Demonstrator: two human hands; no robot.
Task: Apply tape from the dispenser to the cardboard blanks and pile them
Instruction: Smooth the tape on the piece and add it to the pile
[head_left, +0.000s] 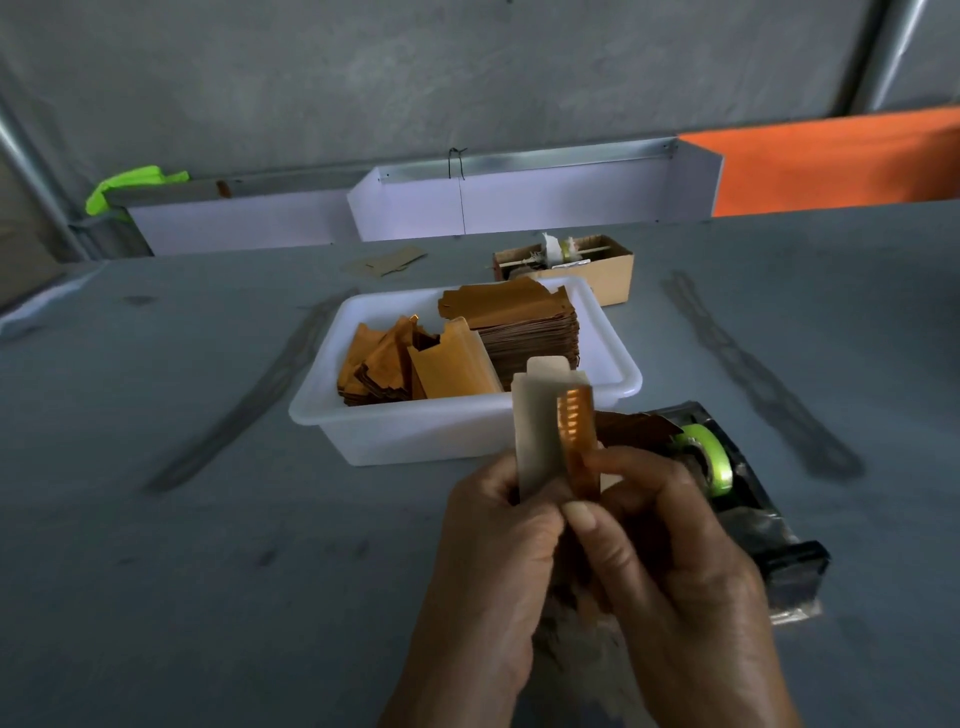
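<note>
Cardboard blank (540, 431) upright; I see left hand (493, 540) and right hand (660, 525) both pinching its lower end, tape dispenser (727, 483) just right, white tub (415, 431) behind.

Dim grey wall (467, 78) behind scuffed grey table (156, 571)

Blank (540, 426): pale folded cardboard, upright, amber strip along right edge, gripped by both hands above table. Dispenser (748, 499): black, green-edged tape roll, lying right of blank. Tub (363, 415): white, holding neat brown stack (524, 332) at right, loose orange blanks (395, 364) at left.
</note>
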